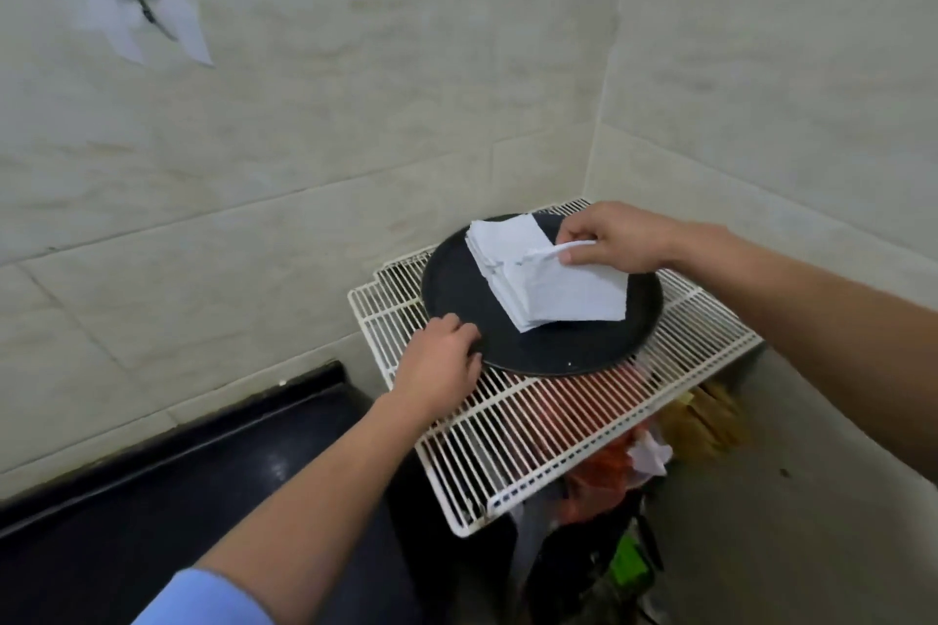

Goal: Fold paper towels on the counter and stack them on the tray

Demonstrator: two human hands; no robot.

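Left hand [439, 360] curls its fingers over the near rim of the tray [558, 350], which sits on a wire rack [533, 426] beside the bench [152, 497]. Right hand [609, 236] pinches one edge of the top towel [573, 294] over the stack [502, 244] on the tray. I judge the towels light, limp and easily torn, best held by a folded edge.

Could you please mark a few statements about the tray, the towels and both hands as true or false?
1. The tray is round and dark. True.
2. The tray sits on the black counter. False: it rests on a white wire rack.
3. The right hand pinches a paper towel lying over the stack. True.
4. The left hand presses flat on the stack. False: its fingers hold the tray's near rim.
5. The stack lies on the tray. True.
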